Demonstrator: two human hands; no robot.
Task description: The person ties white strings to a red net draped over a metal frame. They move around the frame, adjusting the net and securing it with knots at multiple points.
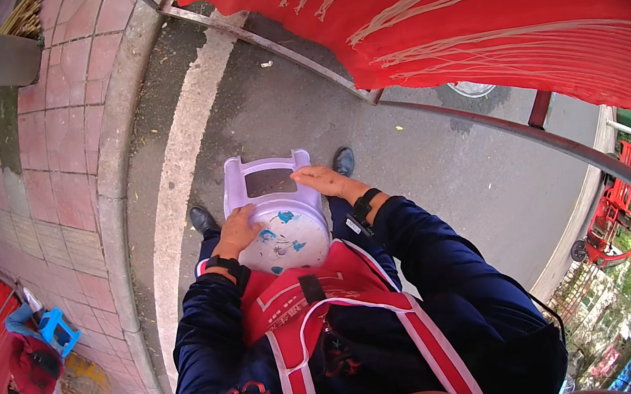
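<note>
A light purple plastic stool stands between my legs, its round pale seat patterned with blue marks and turned towards me. My left hand lies over the left rim of the seat, thumb on the top. At the upper right, my right hand is stretched flat with its fingertips at the stool's leg frame. Its palm faces away from the camera. I wear a red apron with white edging, and its lower part meets the near edge of the seat.
Ahead, red cloth with pale thread bundles hangs by a metal rail. A kerb and pink paving run along the left. A person in red is near a blue stool there. A red three-wheeler stands far right.
</note>
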